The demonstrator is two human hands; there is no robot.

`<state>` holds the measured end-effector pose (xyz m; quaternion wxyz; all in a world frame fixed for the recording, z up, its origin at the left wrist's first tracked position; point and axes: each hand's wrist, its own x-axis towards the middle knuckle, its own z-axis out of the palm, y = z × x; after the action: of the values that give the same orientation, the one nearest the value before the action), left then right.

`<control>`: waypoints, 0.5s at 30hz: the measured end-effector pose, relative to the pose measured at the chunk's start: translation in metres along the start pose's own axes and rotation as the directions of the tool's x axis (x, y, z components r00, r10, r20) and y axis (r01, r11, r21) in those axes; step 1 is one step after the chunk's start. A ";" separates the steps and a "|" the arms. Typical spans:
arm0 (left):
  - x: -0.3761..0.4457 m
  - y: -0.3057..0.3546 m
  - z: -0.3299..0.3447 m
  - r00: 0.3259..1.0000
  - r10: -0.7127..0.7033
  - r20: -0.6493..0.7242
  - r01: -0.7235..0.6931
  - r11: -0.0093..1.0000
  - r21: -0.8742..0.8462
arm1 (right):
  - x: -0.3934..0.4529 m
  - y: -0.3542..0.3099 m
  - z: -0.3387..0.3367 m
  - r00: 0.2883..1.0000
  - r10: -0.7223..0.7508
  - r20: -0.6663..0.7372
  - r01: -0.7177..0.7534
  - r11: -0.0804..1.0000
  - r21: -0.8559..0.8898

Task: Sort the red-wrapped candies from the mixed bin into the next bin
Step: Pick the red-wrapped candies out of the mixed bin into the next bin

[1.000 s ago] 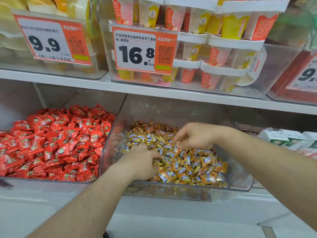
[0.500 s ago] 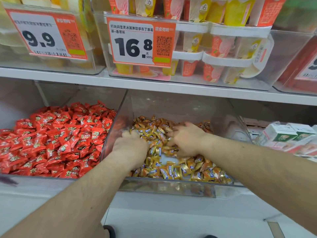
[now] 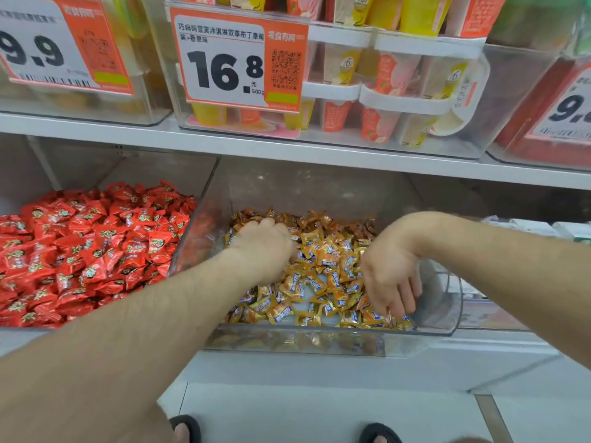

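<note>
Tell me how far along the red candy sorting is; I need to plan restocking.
Looks nearly done: the left bin holds a big pile of red candies, and no red wrapper shows among the gold candies. In hand: left hand and right hand dig through the gold pile. Left: checking beneath for hidden reds.

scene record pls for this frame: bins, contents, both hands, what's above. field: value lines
left bin: clear bin heaped with red-wrapped candies
right bin: clear bin with gold-wrapped candies; no red wrapper plainly visible in it
left hand: left hand palm down on the candies at the back left of the gold bin; grip not visible
right hand: right hand fingers pointing down into the candies at the front right; grip cannot be told
above: shelf with price tag 16.8 on a bin of pudding cups
</note>
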<state>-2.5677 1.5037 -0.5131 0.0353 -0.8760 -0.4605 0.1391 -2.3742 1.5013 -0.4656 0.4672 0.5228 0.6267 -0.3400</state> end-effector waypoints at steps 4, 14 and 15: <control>0.003 -0.004 -0.011 0.999 -0.020 0.038 0.024 0.993 -0.120 | 0.023 -0.005 0.008 0.999 0.049 0.012 -0.045 0.973 -0.227; 0.015 0.028 -0.001 0.980 0.196 0.021 -0.187 0.958 -0.219 | -0.029 0.013 -0.004 0.804 0.009 -0.595 0.166 0.957 0.238; 0.015 0.035 -0.004 0.971 0.218 0.098 -0.202 0.967 -0.157 | -0.030 0.014 -0.003 0.806 0.047 -0.590 0.162 0.942 0.296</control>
<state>-2.5304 1.4960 -0.5187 -0.0701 -0.9107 -0.3751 0.1578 -2.3602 1.4968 -0.4359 0.1444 0.6537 0.6898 -0.2757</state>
